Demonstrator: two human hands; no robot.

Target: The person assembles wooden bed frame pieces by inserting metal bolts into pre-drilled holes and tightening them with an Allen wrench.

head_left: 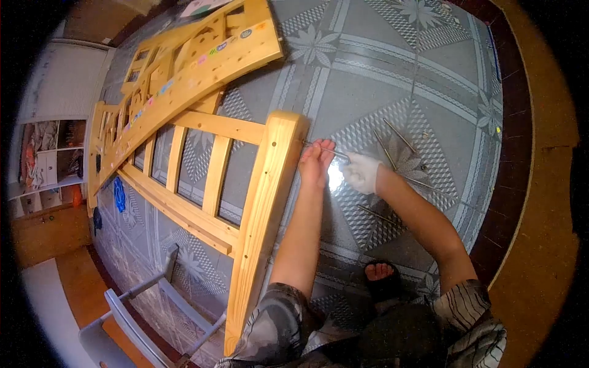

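A thin metal rod [338,153] runs level between my two hands, close to the side of a light wooden post [262,202]. My bare left hand [315,161] has its fingers closed around the rod's end nearest the post. In a white glove, my right hand [362,172] is closed on the other end. Whether the rod's tip sits in a hole in the post cannot be made out. The post is the end piece of a slatted wooden frame [218,175] lying on the floor. Several more metal rods [400,136] lie on the tiles beyond my right hand.
A wide wooden board with stickers [202,67] lies slanted across the frame. A grey chair [132,313] stands at lower left, near a blue coiled thing [119,195]. Shelves [46,162] line the left side. My sandaled foot [380,276] rests on the patterned floor [374,80].
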